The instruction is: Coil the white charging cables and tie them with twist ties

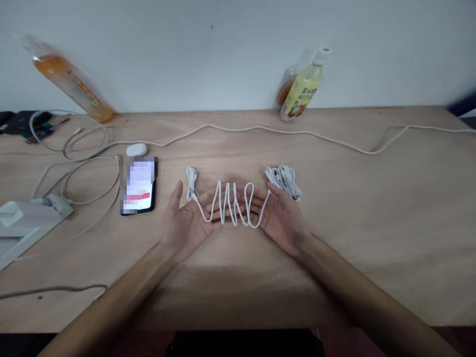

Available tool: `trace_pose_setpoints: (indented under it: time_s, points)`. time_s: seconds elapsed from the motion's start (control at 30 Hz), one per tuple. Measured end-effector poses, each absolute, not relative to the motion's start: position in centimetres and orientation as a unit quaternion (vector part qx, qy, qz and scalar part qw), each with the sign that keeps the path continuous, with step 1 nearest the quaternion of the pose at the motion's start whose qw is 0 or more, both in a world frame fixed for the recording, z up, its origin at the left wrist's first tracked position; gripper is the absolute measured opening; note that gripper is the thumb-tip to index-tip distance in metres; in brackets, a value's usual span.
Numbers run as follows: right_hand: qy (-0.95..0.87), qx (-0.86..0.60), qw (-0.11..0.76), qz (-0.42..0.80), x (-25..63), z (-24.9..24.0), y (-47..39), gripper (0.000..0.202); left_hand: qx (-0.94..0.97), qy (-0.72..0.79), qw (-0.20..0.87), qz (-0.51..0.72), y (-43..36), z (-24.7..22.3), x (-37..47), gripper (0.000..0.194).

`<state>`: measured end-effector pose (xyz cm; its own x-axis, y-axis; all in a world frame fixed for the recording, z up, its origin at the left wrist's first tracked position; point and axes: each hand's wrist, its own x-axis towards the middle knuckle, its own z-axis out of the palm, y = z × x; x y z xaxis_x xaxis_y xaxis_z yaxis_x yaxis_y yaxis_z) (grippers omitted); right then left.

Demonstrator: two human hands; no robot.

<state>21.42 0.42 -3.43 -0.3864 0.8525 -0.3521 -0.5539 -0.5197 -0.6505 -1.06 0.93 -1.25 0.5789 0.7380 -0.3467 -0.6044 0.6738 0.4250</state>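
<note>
A white charging cable [235,210] lies in loose zigzag loops across both upturned palms. My left hand [191,218] is open, palm up, thumb pointing away from the other fingers. My right hand [282,218] is open too, palm up, its fingers reaching toward the left ones and meeting or overlapping them beneath the cable. One cable end rests by the left thumb side, the other near the right fingers. Just beyond the left hand sits a small bundled white cable [191,183]. Past the right hand lies a larger pile of coiled white cables [285,182].
A phone [139,186] with a lit screen and a white earbud case [136,149] lie left. Farther left are a power strip [33,223] and tangled cords. An orange drink bottle [74,89] and a yellow one [303,91] stand by the wall. A long white cord [308,132] crosses the table.
</note>
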Motion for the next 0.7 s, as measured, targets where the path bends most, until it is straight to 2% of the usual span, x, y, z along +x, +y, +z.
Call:
trace_pose_setpoints:
  time_s: [0.37, 0.57, 0.7]
  points:
    - [-0.211, -0.337, 0.439, 0.806, 21.33, -3.60, 0.42, 0.043, 0.137, 0.252, 0.878, 0.383, 0.92, -1.38, -1.10, 0.091]
    - [-0.209, -0.341, 0.441, 0.804, 21.29, -3.53, 0.38, 0.041, 0.129, 0.256, 0.880, 0.378, 0.95, -0.96, -0.95, 0.077]
    - [-0.214, -0.340, 0.439, 0.803, 21.33, -3.42, 0.41, 0.040, 0.127, 0.267, 0.878, 0.378, 0.96, -0.72, -0.88, 0.077]
